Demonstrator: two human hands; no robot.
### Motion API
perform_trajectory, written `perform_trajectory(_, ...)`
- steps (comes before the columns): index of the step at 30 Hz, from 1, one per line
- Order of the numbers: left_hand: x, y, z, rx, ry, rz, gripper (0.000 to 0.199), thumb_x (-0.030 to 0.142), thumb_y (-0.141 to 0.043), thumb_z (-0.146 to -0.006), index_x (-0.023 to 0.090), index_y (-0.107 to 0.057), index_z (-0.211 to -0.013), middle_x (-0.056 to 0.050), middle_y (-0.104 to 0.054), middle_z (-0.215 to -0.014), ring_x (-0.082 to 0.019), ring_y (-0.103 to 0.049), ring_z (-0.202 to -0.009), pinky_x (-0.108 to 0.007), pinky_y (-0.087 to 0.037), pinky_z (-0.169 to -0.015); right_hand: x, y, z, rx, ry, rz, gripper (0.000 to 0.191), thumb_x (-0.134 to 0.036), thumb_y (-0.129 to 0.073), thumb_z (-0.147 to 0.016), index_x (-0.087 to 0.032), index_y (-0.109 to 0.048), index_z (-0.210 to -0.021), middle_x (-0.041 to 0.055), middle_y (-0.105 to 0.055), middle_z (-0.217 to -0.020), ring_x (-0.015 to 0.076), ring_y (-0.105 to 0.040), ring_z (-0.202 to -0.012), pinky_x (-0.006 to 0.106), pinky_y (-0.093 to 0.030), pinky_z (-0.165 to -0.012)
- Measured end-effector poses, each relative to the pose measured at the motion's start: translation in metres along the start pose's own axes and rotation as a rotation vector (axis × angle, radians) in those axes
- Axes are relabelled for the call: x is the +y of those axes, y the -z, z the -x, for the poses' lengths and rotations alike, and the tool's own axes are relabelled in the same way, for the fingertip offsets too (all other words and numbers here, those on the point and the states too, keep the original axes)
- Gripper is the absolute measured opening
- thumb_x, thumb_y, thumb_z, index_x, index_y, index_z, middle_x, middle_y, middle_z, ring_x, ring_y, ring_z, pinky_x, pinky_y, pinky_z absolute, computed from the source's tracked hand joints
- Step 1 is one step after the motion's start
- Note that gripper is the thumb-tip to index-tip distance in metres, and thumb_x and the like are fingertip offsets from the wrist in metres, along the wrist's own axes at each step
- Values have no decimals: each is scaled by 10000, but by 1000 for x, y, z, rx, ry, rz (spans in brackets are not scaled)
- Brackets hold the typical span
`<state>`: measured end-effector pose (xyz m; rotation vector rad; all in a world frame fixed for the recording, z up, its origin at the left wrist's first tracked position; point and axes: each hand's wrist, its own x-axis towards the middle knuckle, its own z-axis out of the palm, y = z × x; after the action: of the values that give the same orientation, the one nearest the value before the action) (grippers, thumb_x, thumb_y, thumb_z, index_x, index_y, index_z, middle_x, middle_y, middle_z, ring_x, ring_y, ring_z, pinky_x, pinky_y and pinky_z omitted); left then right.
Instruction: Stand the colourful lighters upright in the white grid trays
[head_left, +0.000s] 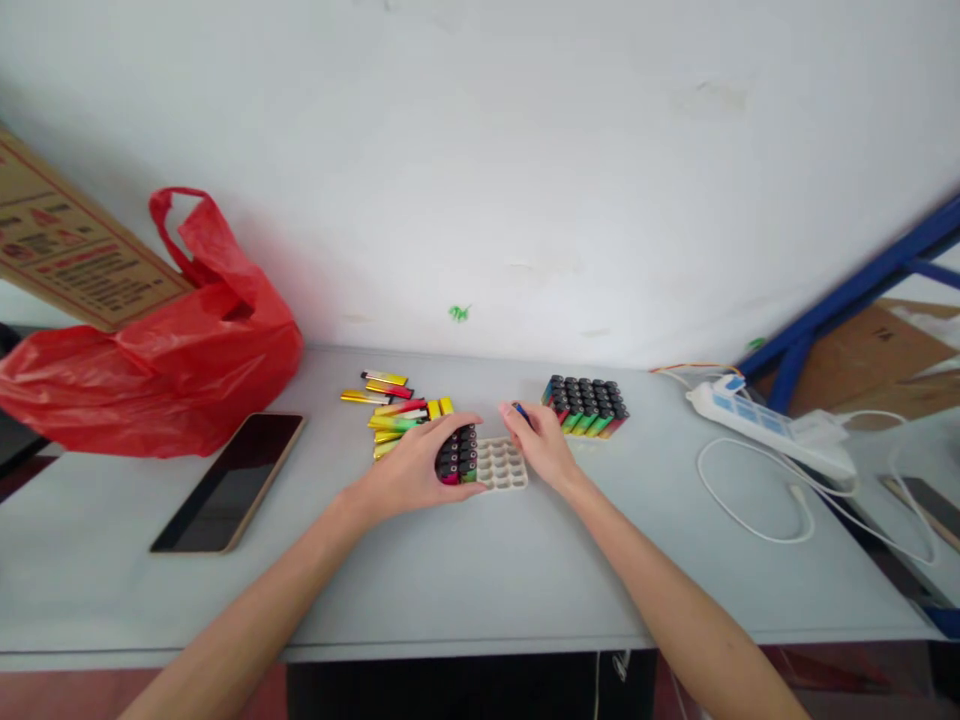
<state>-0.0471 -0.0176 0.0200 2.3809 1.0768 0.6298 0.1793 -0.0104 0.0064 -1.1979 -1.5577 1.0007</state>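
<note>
My left hand (420,465) curves round a group of black-topped lighters (459,453) standing in the left part of a white tray with round-cornered slots (502,464). The right part of that tray has bare slots. My right hand (544,440) is closed over the tray's right edge, with a small dark blue item (523,414) between thumb and fingers. Behind my left hand lie several loose yellow, red and green lighters (397,415). A full block of upright black-topped lighters (586,405) stands just beyond my right hand.
On the left are a phone or tablet (232,485), a red plastic bag (217,350) and a cardboard box (75,240). A white power strip (772,430) with looping cables lies at the right. A wall (495,200) rises behind the table (465,590).
</note>
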Motion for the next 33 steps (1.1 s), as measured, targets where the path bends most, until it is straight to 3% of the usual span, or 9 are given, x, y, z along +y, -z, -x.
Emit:
perform_trajectory(6, -1, 3, 1, -4, 45, -25, 839, 567, -846, -720, 236, -498, -1407, -95, -687, -1306, -308, -701, -1129, -419, -535, -1042, 1, -6, 7, 97, 49, 194, 534, -546, -528, -942, -218, -339, -565, -51, -275, -565, 101, -297, -559, 284, -202, -535)
perform_trajectory(13, -3, 7, 2, -28, 42, -24, 774, 600, -863, -692, 246, -543, -1301, -58, -712, -1213, -284, -715, -1059, -377, -558, -960, -5, -3, 5, 47, 117, 226, 394, -405, -490, -921, -218, -363, -598, -50, -314, -570, 109, -336, -572, 277, -238, -560)
perform_trajectory(20, -3, 11, 4, -61, 11, -31, 847, 594, -843, -707, 232, -497, -1390, -111, -669, -1334, -322, -682, -1161, -424, -540, -1032, -6, -5, 8, 44, 94, 237, 507, -516, -516, -971, -212, -366, -593, -56, -304, -564, 101, -321, -564, 281, -231, -554)
perform_trajectory(26, -3, 20, 6, -40, -20, -57, 803, 554, -824, -741, 242, -497, -1404, -105, -650, -1366, -319, -653, -1218, -432, -517, -1079, -5, -5, 9, 63, 114, 223, 413, -411, -489, -962, -223, -367, -616, -53, -342, -562, 113, -349, -558, 285, -245, -558)
perform_trajectory(30, -3, 26, 5, -34, -20, -83, 770, 569, -840, -712, 246, -556, -1350, -105, -672, -1328, -339, -646, -1222, -491, -469, -1137, -7, -4, 9, 78, 116, 253, 425, -460, -492, -1002, -226, -404, -659, -53, -381, -574, 123, -386, -560, 285, -276, -573)
perform_trajectory(33, -5, 27, 5, -46, -24, -105, 780, 584, -855, -689, 243, -574, -1331, -110, -675, -1320, -353, -630, -1241, -529, -412, -1186, -9, -1, 9, 46, 125, 275, 371, -498, -479, -1040, -225, -496, -790, -44, -481, -641, 141, -478, -612, 278, -337, -609)
